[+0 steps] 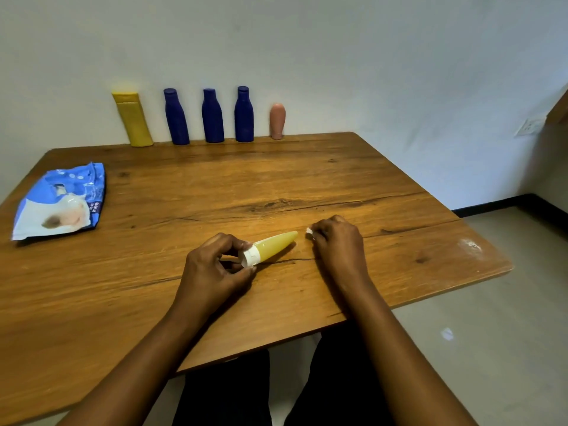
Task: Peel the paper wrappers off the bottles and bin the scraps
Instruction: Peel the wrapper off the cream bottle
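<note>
Yellow bottle (275, 245) in curled left hand (212, 269); right hand (335, 241) pinches scrap (309, 231).

The table (338, 179) is showing brown wood grain; the near bottle (273, 245) is looking yellow, white at one end; the pouch (61, 201) is appearing blue-white, perhaps picture-printed.

A small yellow bottle (275, 245) is held by its white-capped end in the left hand (215, 265), near the front edge of the wooden desk (184, 195), its rounded tip pointed away to the right. A white paper scrap (309, 231) is pinched in the right hand (336, 241), just beside that tip. Along the desk's back edge, against the wall, a tall yellow bottle (132, 119), three blue bottles (212, 115) and a small pink bottle (277, 120) are lined up. A blue wipes pack (60, 202) is laid near the left edge.
</note>
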Available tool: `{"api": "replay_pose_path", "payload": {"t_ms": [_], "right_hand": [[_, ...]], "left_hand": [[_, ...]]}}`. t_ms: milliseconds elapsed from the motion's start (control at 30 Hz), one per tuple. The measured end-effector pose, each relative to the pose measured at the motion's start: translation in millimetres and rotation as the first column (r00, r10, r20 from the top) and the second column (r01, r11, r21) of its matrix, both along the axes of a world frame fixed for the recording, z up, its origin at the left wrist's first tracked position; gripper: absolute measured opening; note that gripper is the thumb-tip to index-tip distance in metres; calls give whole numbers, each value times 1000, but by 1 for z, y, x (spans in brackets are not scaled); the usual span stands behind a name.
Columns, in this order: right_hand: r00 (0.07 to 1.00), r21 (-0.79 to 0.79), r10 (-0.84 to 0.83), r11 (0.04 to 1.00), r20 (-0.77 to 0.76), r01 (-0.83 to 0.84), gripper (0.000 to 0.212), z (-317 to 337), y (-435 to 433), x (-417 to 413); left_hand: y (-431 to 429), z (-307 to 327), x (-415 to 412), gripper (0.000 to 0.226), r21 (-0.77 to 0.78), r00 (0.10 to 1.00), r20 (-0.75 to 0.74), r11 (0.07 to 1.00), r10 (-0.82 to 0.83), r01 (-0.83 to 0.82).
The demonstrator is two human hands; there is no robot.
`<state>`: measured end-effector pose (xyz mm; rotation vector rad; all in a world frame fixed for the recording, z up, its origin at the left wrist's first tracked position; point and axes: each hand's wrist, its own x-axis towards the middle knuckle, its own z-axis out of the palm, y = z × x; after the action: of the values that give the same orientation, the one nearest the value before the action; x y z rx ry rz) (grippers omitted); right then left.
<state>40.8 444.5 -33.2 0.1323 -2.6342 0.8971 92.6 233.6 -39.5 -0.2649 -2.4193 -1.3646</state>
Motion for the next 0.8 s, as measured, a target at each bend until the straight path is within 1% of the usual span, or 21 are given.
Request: {"api": "replay_pose_path", "payload": {"t_ms": [33,67,100,133,200,233,367,467,500,533,567,600,633,667,700,733,800], "right_hand": [[998,-41,-2,999,-58,0,20,5,-3,4],[991,-57,29,998,-132,-37,21,11,-13,12],[979,-39,87,995,-186,-96,22,16,-26,21],[965,12,153,988,-214,-155,23,20,-40,31],[948,140,232,969,-220,-205,24,16,-59,42],[950,171,226,966,-215,-192,24,11,-61,42],[977,102,117,990,-177,-100,21,-3,-37,23],[996,101,36,995,-77,-28,18,-8,-16,1],[998,53,7,999,-62,-4,18,-9,-12,0],[996,-6,-13,1000,-83,13,19,-8,-11,3],[991,-52,-6,999,-137,-1,19,-6,-15,10],[979,-56,43,997,-198,-55,21,-3,-24,20],[963,-19,125,991,-237,-133,23,2,-36,32],[942,51,216,976,-256,-210,25,3,-47,41],[925,113,282,959,-254,-262,28,2,-54,47],[923,141,302,951,-237,-275,29,0,-57,47],[951,122,231,970,-207,-210,28,-4,-49,35]], "left_hand": [[0,0,0,33,6,1000,3,1000,1,-1],[0,0,0,32,13,1000,6,1000,0,0],[0,0,-1,32,24,1000,11,1000,-1,0],[0,-1,-1,32,33,1000,16,999,-1,0],[0,-2,-2,33,27,1000,25,1000,14,-14],[0,-2,-1,33,15,999,31,1000,23,-24],[1,-1,-1,34,-3,999,36,1000,23,-23],[0,-1,-1,34,-5,999,36,1000,21,-21],[0,-1,-1,34,3,999,43,1000,20,-20],[0,-1,0,34,9,999,48,1000,18,-19],[0,-1,0,34,14,999,50,1000,20,-21],[0,-1,0,33,21,998,52,999,24,-25],[1,-1,-1,33,35,998,56,999,26,-28],[1,-1,-2,32,46,998,62,999,23,-26],[2,-2,-2,32,50,998,64,998,21,-24],[1,-2,-2,32,48,998,65,999,22,-25],[1,-3,-3,33,30,998,59,999,23,-25]]}}
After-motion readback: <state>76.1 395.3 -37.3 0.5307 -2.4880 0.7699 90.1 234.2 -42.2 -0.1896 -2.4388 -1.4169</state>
